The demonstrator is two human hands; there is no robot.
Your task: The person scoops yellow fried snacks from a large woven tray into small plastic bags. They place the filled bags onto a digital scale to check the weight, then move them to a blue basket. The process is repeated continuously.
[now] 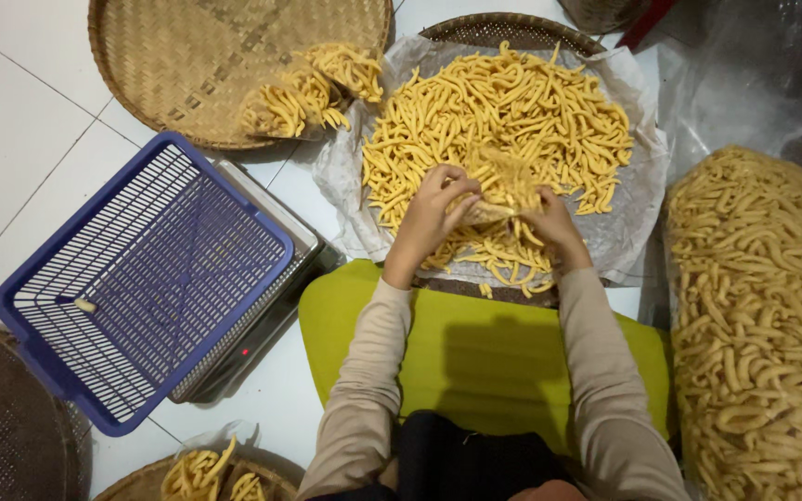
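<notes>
While both hands, left hand (431, 209), right hand (549, 218), clutch snack sticks (505, 181), paper-lined tray (638, 199) edge near, blue basket (141, 278) apart.

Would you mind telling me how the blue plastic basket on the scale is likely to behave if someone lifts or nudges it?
The blue basket is open mesh and holds only one small snack piece, so it probably lifts lightly. It overhangs the scale beneath it, so a push on a corner may well tip or slide it. Its thin lattice floor may flex a little.
</notes>
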